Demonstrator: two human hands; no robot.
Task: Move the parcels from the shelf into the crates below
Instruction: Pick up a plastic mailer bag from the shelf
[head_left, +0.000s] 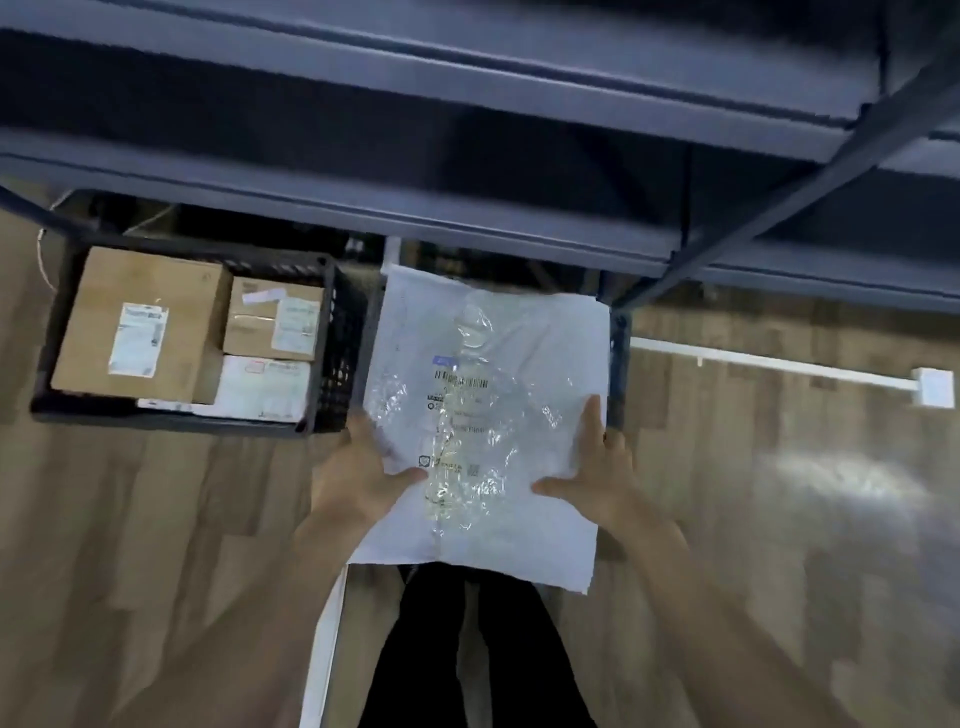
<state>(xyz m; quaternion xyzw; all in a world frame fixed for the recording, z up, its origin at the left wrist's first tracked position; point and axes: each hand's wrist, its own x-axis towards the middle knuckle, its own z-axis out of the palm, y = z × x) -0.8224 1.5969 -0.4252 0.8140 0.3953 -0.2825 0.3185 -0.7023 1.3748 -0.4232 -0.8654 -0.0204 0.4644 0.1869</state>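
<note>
A flat white plastic mailer parcel (483, 415) with a barcode label and clear tape hangs in front of me, below the dark shelf (467, 218). My left hand (363, 467) grips its left edge, thumb on top. At the right edge my right hand (592, 467) holds it the same way. The parcel covers most of a dark crate (618, 374), of which only the right wall shows. To the left stands another dark crate (337, 343) with two cardboard boxes (140, 322) and a white parcel (265, 384) inside.
Steel shelf beams and a diagonal brace (779, 208) run overhead. A white strip with a small box (932, 387) lies on the wood-look floor at right. My dark trousers (467, 649) show below the parcel.
</note>
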